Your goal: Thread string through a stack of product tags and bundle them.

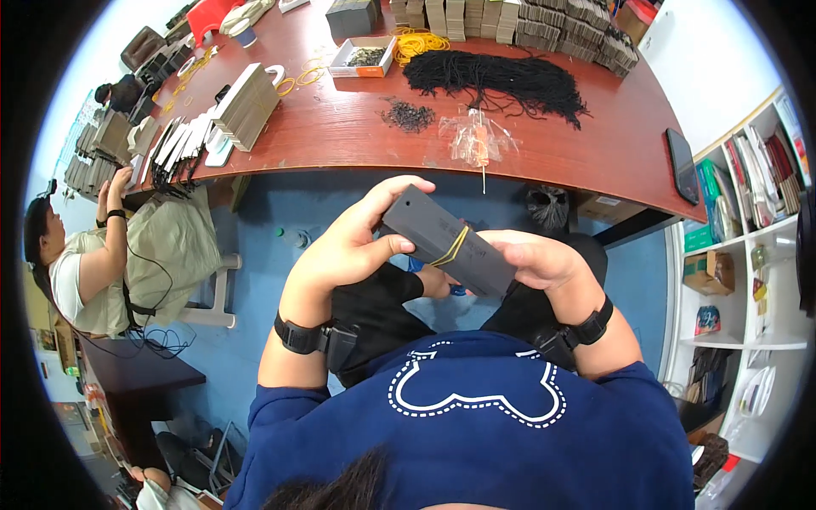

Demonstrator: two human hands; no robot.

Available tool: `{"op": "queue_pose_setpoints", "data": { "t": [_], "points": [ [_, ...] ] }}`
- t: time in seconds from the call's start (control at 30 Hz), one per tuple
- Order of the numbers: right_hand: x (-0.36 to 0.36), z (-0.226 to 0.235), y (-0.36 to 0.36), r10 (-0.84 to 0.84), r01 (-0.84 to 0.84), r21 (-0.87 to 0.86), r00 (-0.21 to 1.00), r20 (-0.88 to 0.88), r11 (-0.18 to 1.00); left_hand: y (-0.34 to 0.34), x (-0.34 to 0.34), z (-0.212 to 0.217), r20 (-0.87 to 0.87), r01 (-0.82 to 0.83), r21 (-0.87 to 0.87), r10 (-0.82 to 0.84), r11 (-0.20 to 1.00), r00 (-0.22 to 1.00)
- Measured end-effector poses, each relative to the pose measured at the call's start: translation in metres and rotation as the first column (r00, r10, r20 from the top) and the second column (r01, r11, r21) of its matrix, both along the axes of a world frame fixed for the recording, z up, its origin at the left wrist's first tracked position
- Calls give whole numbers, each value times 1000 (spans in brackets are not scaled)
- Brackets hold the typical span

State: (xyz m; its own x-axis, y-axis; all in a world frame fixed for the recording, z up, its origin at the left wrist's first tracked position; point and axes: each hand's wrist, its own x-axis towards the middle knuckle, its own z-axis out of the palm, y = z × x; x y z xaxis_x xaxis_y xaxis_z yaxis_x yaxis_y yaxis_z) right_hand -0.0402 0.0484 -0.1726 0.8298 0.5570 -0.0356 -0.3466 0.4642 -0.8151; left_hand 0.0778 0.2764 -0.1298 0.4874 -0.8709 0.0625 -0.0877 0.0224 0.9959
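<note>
Above my lap, both hands hold a thick stack of dark grey cards (422, 223) with a hole near its upper left corner. A yellow rubber band (452, 249) is looped round the stack, crossing its face near the middle. My left hand (353, 242) grips the upper left end, thumb along the near edge and fingers over the far edge. At the lower right end, my right hand (541, 259) closes on the stack, its thumb by the band. The stack is tilted, its right end nearer to me. The fingers underneath are hidden.
On the red-brown table (340, 136) lie black cords (493, 78), yellow rubber bands (416, 44), an open box (363, 57), pale card stacks (246, 106) and clear plastic with an orange-handled tool (480, 140). A person (93, 255) works at left. White shelves (748, 280) stand at right.
</note>
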Motion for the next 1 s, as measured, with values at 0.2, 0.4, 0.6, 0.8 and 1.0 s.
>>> {"op": "queue_pose_setpoints", "data": {
  "t": [0.2, 0.4, 0.6, 0.8, 1.0],
  "points": [
    [-3, -22, 24, -181, 178, -30, 978, -108, 984, -12, -1, -17, 161, -191, -75, 201, 979, 966],
    [2, -14, 35, -262, 281, 132, 954, -146, 951, -20, -36, -23, 732, -453, -265, 483, 851, 480],
    [2, -23, 44, -241, 233, -68, 960, -142, 970, -9, -28, -24, 730, -411, -188, 407, 892, 549],
    [4, -27, 51, -251, 246, -56, 961, -118, 968, -5, -35, -23, 636, -397, -131, 384, 909, 669],
    [7, -24, 62, -236, 228, -76, 964, -124, 971, 7, -37, -36, 663, -540, -208, 524, 815, 535]
  ]
}}
